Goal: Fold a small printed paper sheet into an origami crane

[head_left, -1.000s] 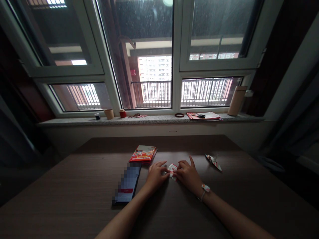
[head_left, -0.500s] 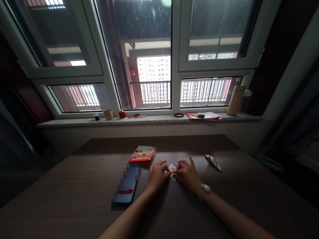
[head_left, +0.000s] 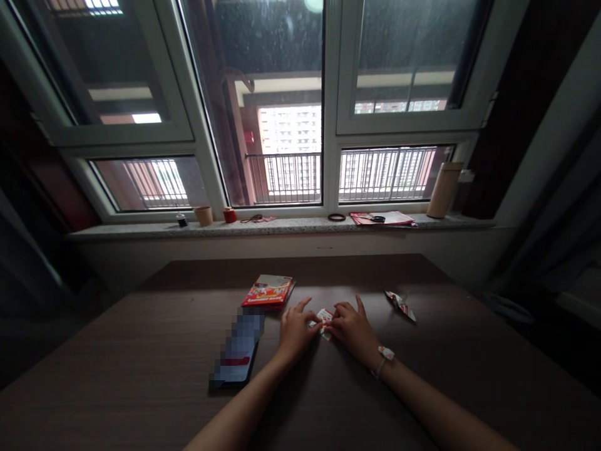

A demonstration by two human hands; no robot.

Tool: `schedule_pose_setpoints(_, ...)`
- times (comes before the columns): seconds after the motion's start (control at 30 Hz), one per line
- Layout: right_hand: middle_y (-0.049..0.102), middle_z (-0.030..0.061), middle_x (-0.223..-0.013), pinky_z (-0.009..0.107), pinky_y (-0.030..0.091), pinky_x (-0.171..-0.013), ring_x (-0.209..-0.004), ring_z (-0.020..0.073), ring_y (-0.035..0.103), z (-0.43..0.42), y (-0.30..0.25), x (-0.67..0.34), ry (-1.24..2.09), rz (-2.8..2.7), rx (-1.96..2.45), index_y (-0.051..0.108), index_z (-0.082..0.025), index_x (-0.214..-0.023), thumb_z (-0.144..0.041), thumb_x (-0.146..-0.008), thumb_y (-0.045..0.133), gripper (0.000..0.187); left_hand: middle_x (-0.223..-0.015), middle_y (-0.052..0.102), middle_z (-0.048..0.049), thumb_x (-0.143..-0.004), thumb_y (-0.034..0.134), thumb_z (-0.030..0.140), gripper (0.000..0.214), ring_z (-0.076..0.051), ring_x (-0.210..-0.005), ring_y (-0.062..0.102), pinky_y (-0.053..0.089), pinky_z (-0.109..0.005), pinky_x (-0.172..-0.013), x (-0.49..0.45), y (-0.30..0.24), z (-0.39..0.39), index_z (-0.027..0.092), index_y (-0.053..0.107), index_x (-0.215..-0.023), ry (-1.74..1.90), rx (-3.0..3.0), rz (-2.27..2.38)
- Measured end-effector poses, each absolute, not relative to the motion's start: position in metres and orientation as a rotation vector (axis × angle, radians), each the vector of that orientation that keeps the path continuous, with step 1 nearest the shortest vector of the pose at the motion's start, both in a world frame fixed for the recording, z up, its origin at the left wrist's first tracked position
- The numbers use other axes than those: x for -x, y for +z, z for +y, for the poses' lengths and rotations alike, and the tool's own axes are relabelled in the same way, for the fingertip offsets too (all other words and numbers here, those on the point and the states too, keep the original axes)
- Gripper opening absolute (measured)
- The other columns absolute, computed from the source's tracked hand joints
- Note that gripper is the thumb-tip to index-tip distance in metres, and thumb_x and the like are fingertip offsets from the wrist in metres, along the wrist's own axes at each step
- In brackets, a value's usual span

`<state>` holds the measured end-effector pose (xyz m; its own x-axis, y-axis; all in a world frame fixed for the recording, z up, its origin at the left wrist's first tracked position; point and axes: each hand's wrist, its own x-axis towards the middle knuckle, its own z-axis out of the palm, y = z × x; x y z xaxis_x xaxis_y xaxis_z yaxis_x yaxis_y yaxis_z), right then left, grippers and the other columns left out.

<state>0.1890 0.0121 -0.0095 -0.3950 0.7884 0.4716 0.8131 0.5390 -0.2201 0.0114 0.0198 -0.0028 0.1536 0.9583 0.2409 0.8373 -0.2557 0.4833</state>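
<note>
Between my two hands a small piece of red-and-white printed paper (head_left: 325,315), which looks folded, lies close to the tabletop. My left hand (head_left: 297,329) pinches its left side with thumb and forefinger. From the other side, my right hand (head_left: 351,327) is closed on the same paper, one finger lifted away from it. Fingers cover part of the paper, so its full shape is hidden. To the right rests a folded paper piece (head_left: 400,305) with pointed ends. A stack of red printed booklets or sheets (head_left: 268,292) lies beyond my left hand.
A phone (head_left: 240,347), partly blurred out, lies left of my left forearm on the brown table (head_left: 117,351). Along the windowsill (head_left: 291,227) stand a paper cup (head_left: 203,216), a red jar (head_left: 230,215), a dark bracelet (head_left: 336,217), scissors (head_left: 378,218) on red-and-white papers, and a tan bottle (head_left: 444,190).
My left fingers have risen slightly, away from the paper, while the thumb and forefinger pinch stays put. My right hand and the paper are almost unmoved.
</note>
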Motion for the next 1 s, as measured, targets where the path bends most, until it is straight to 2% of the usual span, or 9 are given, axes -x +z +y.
schedule_pose_setpoints(0.53,0.065,0.0005,-0.093,0.057,0.005,-0.112,-0.102,0.0188,0.054,0.010,-0.007,-0.189,-0.016,-2.252,1.334,0.072,-0.030,-0.082,-0.039,-0.087,0.060,0.016,-0.142,0.049,0.0041,-0.077,0.067,0.034,0.009,-0.025,-0.125,0.047,0.031,-0.043,-0.107,-0.010,-0.004,0.022,0.030,0.075,-0.081,0.722,-2.184,1.763)
schedule_pose_setpoints(0.8,0.066,0.0015,-0.097,0.056,0.015,-0.108,-0.101,0.0203,0.056,0.015,-0.010,-0.196,0.331,-2.052,1.423,0.072,-0.029,-0.087,-0.036,-0.089,0.051,0.022,-0.142,0.049,0.0028,-0.077,0.066,0.030,0.007,-0.025,-0.126,0.046,0.029,-0.046,-0.108,-0.013,0.001,0.017,0.028,0.073,-0.078,0.723,-2.197,1.754)
schedule_pose_setpoints(0.9,0.066,0.0036,-0.098,0.051,0.017,-0.109,-0.102,0.0204,0.055,0.015,-0.010,-0.201,0.239,-1.953,1.438,0.072,-0.027,-0.090,-0.029,-0.088,0.052,0.020,-0.141,0.050,0.0035,-0.077,0.065,0.028,0.007,-0.025,-0.127,0.045,0.028,-0.047,-0.109,-0.012,-0.001,0.014,0.028,0.072,-0.076,0.724,-2.209,1.752)
schedule_pose_setpoints(1.0,0.064,0.0025,-0.097,0.048,0.013,-0.111,-0.103,0.0197,0.054,0.012,-0.008,-0.207,0.140,-1.990,1.406,0.073,-0.028,-0.088,-0.028,-0.084,0.057,0.017,-0.141,0.050,0.0042,-0.077,0.064,0.029,0.008,-0.025,-0.127,0.043,0.027,-0.046,-0.109,-0.012,-0.003,0.012,0.028,0.072,-0.077,0.739,-2.217,1.773)
